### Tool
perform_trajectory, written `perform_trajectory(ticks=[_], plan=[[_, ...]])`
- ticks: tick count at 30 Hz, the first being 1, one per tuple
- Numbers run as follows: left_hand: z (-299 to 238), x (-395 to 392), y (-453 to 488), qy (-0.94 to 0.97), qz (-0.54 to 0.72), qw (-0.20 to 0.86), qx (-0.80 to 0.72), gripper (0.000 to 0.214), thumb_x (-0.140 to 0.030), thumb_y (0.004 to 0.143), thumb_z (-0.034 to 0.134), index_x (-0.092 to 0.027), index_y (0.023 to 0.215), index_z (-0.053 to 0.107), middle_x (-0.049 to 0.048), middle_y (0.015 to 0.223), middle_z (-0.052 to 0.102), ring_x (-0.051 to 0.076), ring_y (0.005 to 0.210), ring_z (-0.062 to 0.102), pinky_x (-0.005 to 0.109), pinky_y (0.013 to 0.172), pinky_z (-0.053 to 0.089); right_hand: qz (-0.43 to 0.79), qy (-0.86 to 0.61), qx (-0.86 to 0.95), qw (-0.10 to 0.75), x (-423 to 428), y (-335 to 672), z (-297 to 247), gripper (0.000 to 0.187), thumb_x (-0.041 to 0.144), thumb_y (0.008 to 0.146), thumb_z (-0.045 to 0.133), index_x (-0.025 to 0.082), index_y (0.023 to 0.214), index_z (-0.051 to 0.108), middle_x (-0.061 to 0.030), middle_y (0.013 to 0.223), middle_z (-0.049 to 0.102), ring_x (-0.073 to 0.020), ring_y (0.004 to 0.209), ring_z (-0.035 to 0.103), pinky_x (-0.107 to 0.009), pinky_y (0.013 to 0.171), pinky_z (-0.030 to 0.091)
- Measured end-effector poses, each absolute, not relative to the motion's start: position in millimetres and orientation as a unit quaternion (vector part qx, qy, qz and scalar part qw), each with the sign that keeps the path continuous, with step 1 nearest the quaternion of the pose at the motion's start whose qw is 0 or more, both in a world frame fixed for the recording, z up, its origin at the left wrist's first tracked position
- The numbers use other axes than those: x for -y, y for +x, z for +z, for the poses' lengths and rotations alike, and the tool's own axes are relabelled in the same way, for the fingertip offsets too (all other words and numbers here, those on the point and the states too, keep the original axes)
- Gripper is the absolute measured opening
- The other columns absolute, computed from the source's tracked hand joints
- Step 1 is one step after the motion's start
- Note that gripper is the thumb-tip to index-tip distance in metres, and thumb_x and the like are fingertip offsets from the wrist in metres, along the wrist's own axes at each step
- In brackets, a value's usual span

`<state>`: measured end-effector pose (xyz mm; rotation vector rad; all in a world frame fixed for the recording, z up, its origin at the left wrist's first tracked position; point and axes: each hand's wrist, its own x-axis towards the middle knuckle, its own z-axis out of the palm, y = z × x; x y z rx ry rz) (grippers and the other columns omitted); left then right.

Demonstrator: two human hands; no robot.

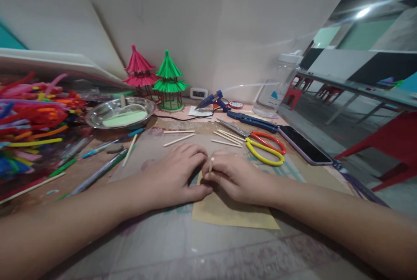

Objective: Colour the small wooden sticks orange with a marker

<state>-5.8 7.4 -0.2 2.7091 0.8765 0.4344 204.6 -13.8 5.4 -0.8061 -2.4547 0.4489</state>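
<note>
My right hand is closed in a pinch on a short wooden stick that stands upright between its fingers. My left hand lies beside it with its fingers curled, the fingertips meeting the right hand's; what it holds, if anything, is hidden. Both hands rest on a tan sheet of paper on the table. Several loose wooden sticks lie just beyond the hands.
Red and yellow scissors, a blue glue gun, a phone and a plastic jar sit at the right. A metal dish, pens and pipe cleaners lie left. Pink and green paper pagodas stand behind.
</note>
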Motion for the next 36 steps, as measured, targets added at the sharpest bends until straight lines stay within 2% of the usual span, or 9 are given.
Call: perform_trajectory(ticks=[3,6,9,13,19,23,26,32,36], plan=[[0.0,-7.0,-5.9,0.932,0.148,0.129,-0.305,0.032,-0.045,0.085,0.067,-0.022,0.105,0.062,0.0088,0.121,0.059,0.032,0.118,0.052,0.049,0.103,0.044,0.143,-0.285,0.912,0.259,12.6,204.9,5.9,0.015,0.011,0.092,0.052,0.018,0.084,0.062,-0.0076,0.086,0.071,-0.0196,0.082,0.063,-0.031,0.076,0.05],[1.1,-6.4,-5.6,0.931,0.136,0.133,-0.313,0.033,-0.046,0.084,0.068,-0.021,0.104,0.062,0.0093,0.119,0.059,0.033,0.117,0.052,0.051,0.103,0.044,0.105,-0.313,0.913,0.24,12.4,205.1,7.6,0.016,0.013,0.093,0.053,0.017,0.081,0.062,-0.0076,0.079,0.069,-0.0199,0.076,0.06,-0.031,0.071,0.047],[1.4,-6.2,-5.2,0.932,0.141,0.135,-0.304,0.03,-0.046,0.085,0.067,-0.021,0.101,0.062,0.0095,0.121,0.059,0.032,0.116,0.052,0.051,0.103,0.043,0.142,-0.299,0.912,0.243,12.9,204.9,8.3,0.019,0.014,0.094,0.051,0.018,0.079,0.06,-0.0062,0.079,0.069,-0.0184,0.076,0.06,-0.029,0.071,0.047],[0.9,-6.8,-5.0,0.928,0.136,0.137,-0.318,0.033,-0.046,0.084,0.068,-0.02,0.103,0.063,0.0096,0.118,0.059,0.033,0.116,0.052,0.051,0.102,0.044,0.138,-0.328,0.901,0.25,13.6,205.5,7.2,0.015,0.011,0.092,0.051,0.017,0.084,0.063,-0.0092,0.087,0.071,-0.0201,0.082,0.063,-0.031,0.076,0.049],[-1.8,-7.5,-5.6,0.933,0.15,0.133,-0.3,0.028,-0.043,0.084,0.068,-0.021,0.101,0.061,0.0087,0.121,0.059,0.031,0.118,0.052,0.049,0.104,0.043,0.153,-0.269,0.911,0.271,15.7,203.8,4.0,0.017,0.01,0.092,0.051,0.016,0.081,0.063,-0.0083,0.082,0.071,-0.019,0.08,0.062,-0.029,0.075,0.049],[-1.1,-7.6,-5.0,0.929,0.138,0.135,-0.316,0.033,-0.047,0.084,0.068,-0.021,0.103,0.062,0.0089,0.12,0.059,0.032,0.117,0.052,0.05,0.103,0.043,0.116,-0.316,0.907,0.253,12.8,203.5,4.8,0.016,0.012,0.092,0.053,0.015,0.082,0.065,-0.0089,0.08,0.07,-0.0202,0.077,0.062,-0.03,0.072,0.047],[0.0,-7.5,-4.6,0.931,0.139,0.135,-0.31,0.03,-0.045,0.084,0.068,-0.021,0.101,0.062,0.0088,0.122,0.058,0.032,0.118,0.051,0.05,0.105,0.042,0.143,-0.302,0.909,0.249,11.6,203.7,5.8,0.018,0.013,0.093,0.052,0.016,0.081,0.064,-0.007,0.079,0.07,-0.0183,0.076,0.061,-0.028,0.071,0.046],[1.5,-6.6,-5.3,0.928,0.123,0.138,-0.324,0.034,-0.046,0.083,0.068,-0.021,0.105,0.062,0.0089,0.119,0.058,0.032,0.117,0.051,0.052,0.104,0.043,0.144,-0.332,0.9,0.243,12.4,204.5,7.5,0.017,0.015,0.094,0.052,0.015,0.083,0.065,-0.009,0.082,0.071,-0.0198,0.078,0.062,-0.03,0.073,0.047],[1.4,-6.6,-6.0,0.927,0.137,0.137,-0.32,0.03,-0.046,0.083,0.068,-0.021,0.1,0.062,0.0082,0.12,0.058,0.032,0.117,0.052,0.05,0.103,0.043,0.162,-0.304,0.902,0.259,12.3,205.0,6.2,0.018,0.012,0.094,0.051,0.015,0.083,0.065,-0.0075,0.082,0.071,-0.0181,0.078,0.062,-0.028,0.073,0.047]])
